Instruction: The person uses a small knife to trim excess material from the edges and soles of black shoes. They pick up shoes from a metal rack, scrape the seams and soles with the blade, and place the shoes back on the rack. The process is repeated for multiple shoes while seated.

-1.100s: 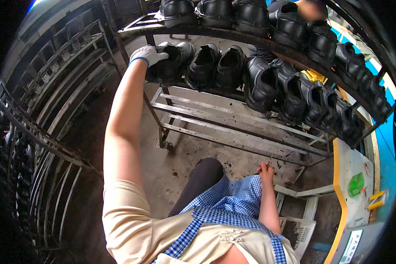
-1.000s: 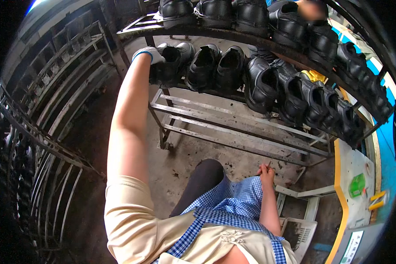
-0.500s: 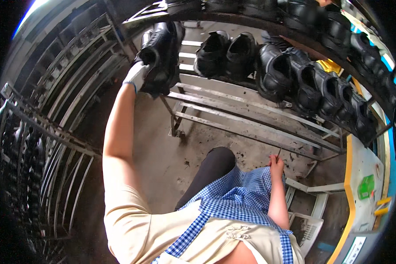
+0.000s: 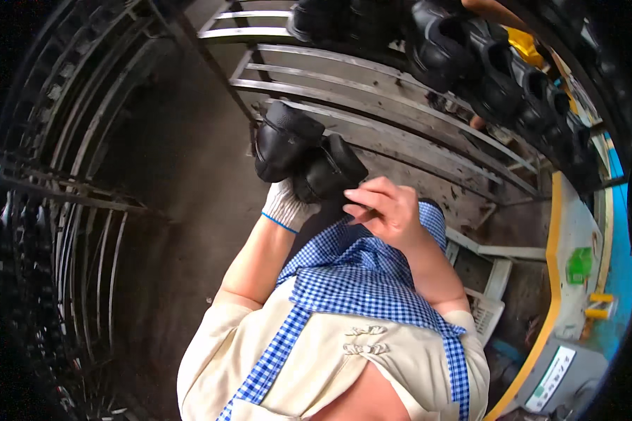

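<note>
A pair of black shoes point(image 4: 307, 154) is held up in front of my body, bunched together and tilted. My left hand point(image 4: 288, 201), in a white knit glove with a blue cuff edge, grips the pair from below; its fingers are mostly hidden behind the shoes. Bare and close beside the right-hand shoe is my right hand point(image 4: 387, 210). Its fingers are curled toward the shoe, with the fingertips at or near its edge. Whatever lies between them cannot be made out.
Several black shoes point(image 4: 442, 59) stand on the metal rack point(image 4: 400, 130) ahead and to the right. More slatted racks point(image 4: 98, 161) stand at the left. A white panel with yellow edging point(image 4: 556, 231) is on the right, near a light-coloured frame point(image 4: 498, 249).
My left hand has brought the shoes from the rack toward my body, turning them. My right hand has risen from my lap to them; the thin dark tool it held no longer shows.
</note>
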The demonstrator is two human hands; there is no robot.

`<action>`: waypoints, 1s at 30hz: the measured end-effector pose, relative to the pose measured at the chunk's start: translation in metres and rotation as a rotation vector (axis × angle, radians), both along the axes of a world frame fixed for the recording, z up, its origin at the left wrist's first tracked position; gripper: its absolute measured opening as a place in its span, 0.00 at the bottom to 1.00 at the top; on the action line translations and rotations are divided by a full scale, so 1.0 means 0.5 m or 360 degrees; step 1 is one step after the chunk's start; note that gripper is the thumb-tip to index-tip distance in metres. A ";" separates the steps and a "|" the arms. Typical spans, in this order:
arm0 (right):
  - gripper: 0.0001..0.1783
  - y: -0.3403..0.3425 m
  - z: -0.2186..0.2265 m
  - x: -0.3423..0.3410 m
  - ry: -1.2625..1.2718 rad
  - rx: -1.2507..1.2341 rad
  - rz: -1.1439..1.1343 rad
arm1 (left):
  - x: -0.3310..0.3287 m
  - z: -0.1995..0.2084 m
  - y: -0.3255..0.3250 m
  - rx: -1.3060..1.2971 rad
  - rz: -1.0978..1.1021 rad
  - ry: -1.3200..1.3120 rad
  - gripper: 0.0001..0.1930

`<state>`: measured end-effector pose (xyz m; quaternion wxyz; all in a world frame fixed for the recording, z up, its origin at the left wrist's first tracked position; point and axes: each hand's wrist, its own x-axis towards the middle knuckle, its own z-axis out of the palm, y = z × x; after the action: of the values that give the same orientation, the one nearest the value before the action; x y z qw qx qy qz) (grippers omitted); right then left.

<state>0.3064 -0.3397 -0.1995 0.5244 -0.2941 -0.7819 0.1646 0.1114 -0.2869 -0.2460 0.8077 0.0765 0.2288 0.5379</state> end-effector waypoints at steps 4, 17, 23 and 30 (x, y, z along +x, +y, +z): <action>0.24 -0.008 0.006 0.031 -0.0481 0.0187 -0.0164 | 0.033 -0.001 -0.044 -0.0042 -0.0184 -0.0215 0.21; 0.21 -0.009 0.065 0.028 -0.1263 0.0379 -0.0393 | 0.056 0.017 -0.043 -0.0026 -0.0070 -0.0221 0.17; 0.11 -0.002 0.099 0.012 -0.1642 0.0297 -0.0361 | 0.057 0.009 -0.069 -0.0279 0.0007 -0.0060 0.19; 0.12 0.003 0.080 0.018 -0.1810 0.0157 -0.0380 | 0.081 0.013 -0.083 -0.0335 0.0040 0.0078 0.19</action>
<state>0.3153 -0.3381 -0.1595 0.0501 -0.3975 -0.9088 -0.1162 0.1517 -0.3283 -0.2395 0.7987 0.0016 0.3046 0.5190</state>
